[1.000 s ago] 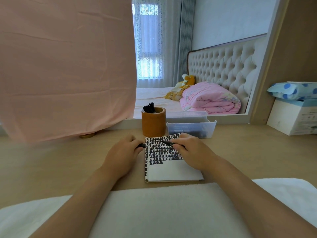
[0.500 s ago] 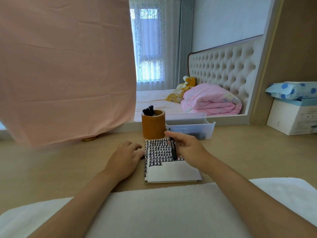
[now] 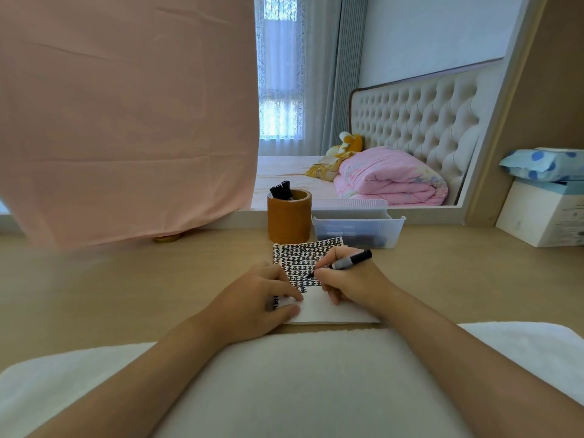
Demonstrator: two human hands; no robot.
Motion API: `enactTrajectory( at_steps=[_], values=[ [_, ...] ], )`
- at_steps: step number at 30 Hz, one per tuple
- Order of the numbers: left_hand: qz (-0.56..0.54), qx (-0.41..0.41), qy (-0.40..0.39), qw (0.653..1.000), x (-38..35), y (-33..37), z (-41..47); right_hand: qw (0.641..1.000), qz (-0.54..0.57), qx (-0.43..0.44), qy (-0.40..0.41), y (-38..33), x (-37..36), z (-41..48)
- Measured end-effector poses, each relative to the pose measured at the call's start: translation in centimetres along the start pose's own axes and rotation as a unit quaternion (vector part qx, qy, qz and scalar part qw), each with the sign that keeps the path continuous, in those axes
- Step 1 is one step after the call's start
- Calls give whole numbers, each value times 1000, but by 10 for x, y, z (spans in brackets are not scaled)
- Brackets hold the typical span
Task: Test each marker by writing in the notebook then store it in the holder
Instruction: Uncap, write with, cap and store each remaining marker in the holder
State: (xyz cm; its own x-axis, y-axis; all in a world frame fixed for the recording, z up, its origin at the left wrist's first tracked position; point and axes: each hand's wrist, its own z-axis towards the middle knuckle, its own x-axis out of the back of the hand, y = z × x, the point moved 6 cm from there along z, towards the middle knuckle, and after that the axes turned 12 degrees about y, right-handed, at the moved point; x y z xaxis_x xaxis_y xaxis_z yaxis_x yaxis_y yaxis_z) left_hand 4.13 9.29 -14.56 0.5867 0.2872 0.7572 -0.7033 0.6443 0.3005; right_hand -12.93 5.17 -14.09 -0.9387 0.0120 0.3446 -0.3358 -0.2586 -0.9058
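Head view. Right hand (image 3: 355, 281) writes on notebook (image 3: 319, 311). Its grip is closed round marker (image 3: 351, 260) in a pen hold, thumb and forefinger pinching low on the barrel, probably for tip control. Marker slants up and to the right, tip on the page at the end of the lowest rows of black marks. Upper page is packed with marks and the bottom strip is bare white, so little room is left for testing.

Left hand (image 3: 256, 298) rests on the notebook's left edge, fingertips on the page, likely to stop it sliding under the strokes. Its fingers are curled, and a small black piece, likely the cap (image 3: 275, 303), shows tucked under them. Keeping it there would leave it ready for recapping.

Holder (image 3: 289, 221) stands on desk (image 3: 126, 279) just behind the notebook, upright, with three or so black markers (image 3: 281, 189) leaning in it at the left rim, within easy reach for the drop-in. Clear bin (image 3: 360, 230) sits just right of the holder with dark items inside, maybe untested markers; too blurred to tell.

Step judged: test writing under way; capping and storing not yet done.

Pink cloth (image 3: 126, 121) hangs at left, box (image 3: 543, 216) at far right, white pad (image 3: 300, 374) near the body.
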Motion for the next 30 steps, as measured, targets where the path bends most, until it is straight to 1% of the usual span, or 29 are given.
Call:
enactTrajectory(
  at_steps=[8,14,21,27,30],
  values=[
    [-3,-8,-2,1000,-1,-1,-1,995,-81,46,25,3,-2,1],
    [-6,-3,-6,1000,-3,-2,-1,995,-80,58,25,1,-4,1],
    [-7,10,-18,1000,-4,-3,0,992,-103,74,2,-2,-8,0],
    [-8,13,-15,1000,-3,-3,-3,992,-104,76,11,-2,-6,-1],
    [-4,15,-19,1000,-3,-2,-2,990,-116,85,-7,-2,-7,-3]
  ],
)
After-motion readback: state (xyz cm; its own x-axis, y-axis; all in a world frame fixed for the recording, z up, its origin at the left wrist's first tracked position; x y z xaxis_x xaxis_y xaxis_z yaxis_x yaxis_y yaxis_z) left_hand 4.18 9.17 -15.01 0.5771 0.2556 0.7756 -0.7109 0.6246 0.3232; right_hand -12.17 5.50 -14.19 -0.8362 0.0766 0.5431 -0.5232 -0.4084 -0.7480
